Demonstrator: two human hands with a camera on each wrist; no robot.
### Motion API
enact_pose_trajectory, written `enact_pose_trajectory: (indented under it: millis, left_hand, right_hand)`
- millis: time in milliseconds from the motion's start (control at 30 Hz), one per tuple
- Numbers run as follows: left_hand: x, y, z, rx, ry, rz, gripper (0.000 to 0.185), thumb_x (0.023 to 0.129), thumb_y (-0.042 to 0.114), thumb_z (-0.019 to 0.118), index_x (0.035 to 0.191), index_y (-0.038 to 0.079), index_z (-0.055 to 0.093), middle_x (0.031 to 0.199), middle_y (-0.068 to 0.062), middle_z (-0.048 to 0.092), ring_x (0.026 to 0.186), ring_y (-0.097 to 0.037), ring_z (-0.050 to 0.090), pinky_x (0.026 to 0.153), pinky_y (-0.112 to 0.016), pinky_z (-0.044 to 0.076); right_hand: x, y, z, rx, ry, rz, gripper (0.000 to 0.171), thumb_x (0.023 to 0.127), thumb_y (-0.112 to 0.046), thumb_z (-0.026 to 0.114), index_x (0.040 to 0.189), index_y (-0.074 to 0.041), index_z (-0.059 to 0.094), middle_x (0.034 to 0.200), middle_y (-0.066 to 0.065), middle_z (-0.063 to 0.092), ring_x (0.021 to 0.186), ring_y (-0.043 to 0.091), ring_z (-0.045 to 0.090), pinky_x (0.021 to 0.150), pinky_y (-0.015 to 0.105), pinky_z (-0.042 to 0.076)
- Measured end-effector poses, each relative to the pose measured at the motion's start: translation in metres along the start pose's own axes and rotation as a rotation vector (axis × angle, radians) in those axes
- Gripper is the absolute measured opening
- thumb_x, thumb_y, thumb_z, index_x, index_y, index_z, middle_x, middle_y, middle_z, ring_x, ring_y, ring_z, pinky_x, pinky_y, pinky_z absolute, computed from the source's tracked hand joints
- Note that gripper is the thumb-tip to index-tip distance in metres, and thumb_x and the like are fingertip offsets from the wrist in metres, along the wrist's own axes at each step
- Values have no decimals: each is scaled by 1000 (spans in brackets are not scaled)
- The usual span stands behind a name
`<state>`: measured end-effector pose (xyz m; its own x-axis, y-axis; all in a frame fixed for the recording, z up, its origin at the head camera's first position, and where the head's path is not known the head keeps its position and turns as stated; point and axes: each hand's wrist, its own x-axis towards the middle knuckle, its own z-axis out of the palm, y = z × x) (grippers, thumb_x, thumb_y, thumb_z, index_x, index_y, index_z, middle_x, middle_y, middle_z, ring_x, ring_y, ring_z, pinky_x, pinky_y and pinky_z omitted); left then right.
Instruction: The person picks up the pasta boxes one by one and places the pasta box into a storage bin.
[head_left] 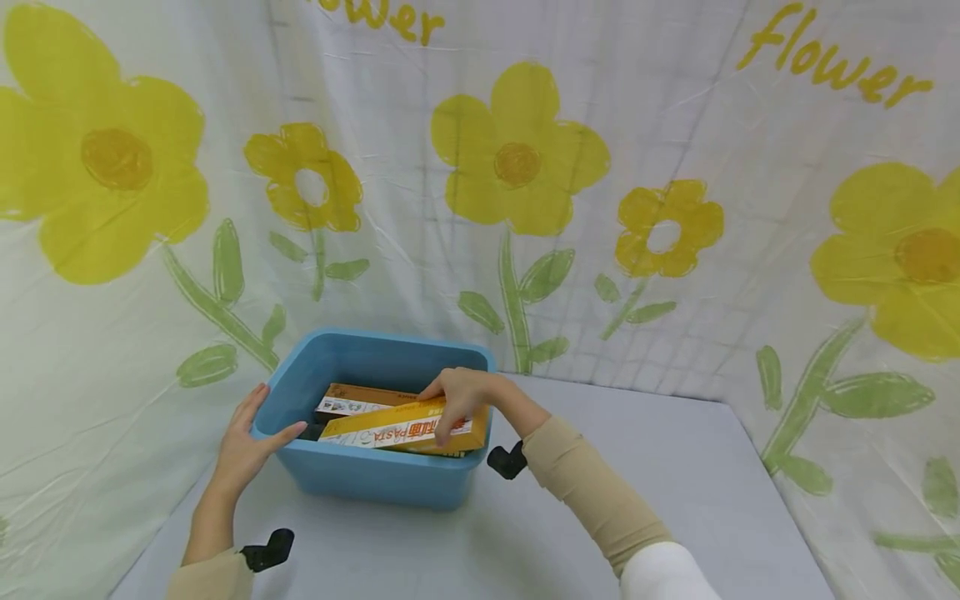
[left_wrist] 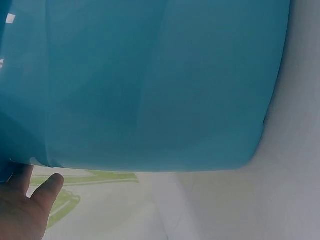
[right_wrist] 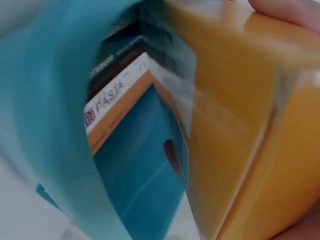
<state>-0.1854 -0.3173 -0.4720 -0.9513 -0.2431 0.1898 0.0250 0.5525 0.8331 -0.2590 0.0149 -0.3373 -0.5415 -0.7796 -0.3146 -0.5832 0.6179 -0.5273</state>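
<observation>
My right hand (head_left: 467,398) grips a yellow pasta box (head_left: 405,425), fingers on its far side and thumb on the front. The box lies tilted across the inside of a blue plastic bin (head_left: 375,471), near the front rim. In the right wrist view the yellow box (right_wrist: 235,120) fills the right side, close to the bin wall (right_wrist: 50,100). Behind it sits a brown and white pasta box (head_left: 367,397). At the bin's front left corner my left hand (head_left: 243,437) holds the rim, thumb over the edge and fingers along the outside.
A dark item (head_left: 312,431) lies low in the bin's left end, partly hidden. The bin stands on a pale table (head_left: 600,500), against a curtain (head_left: 397,275) printed with yellow flowers. Black wrist mounts (head_left: 270,550) stick out from both forearms.
</observation>
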Motion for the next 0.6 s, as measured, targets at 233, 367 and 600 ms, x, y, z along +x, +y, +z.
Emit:
enact_pose_trajectory:
  millis: [233,367,600]
  left_hand:
    - [-9,21,-6,-13,-22,20,91,75,42,66,143,17,9,147,-9,3,131,-38,2,89,-70,11]
    - [-14,36,-10,14,-43,-2,91,77,39,65,143,11,8,146,-15,3,129,-42,4,89,-70,15]
    - [-9,24,-6,27,-26,-9,89,77,37,65,143,14,9,147,-11,3,130,-38,3,91,-68,14]
  right_hand:
    - [-5,-11,-12,-117,16,64,67,61,-32,78,121,-15,55,106,-1,60,61,7,52,53,20,47]
    - [-8,-16,-14,-192,72,98,63,59,-33,80,114,-12,58,104,2,57,71,9,54,58,20,47]
    - [-4,-17,-5,-209,134,108,64,57,-30,82,113,-11,58,102,-1,58,79,9,52,63,18,46]
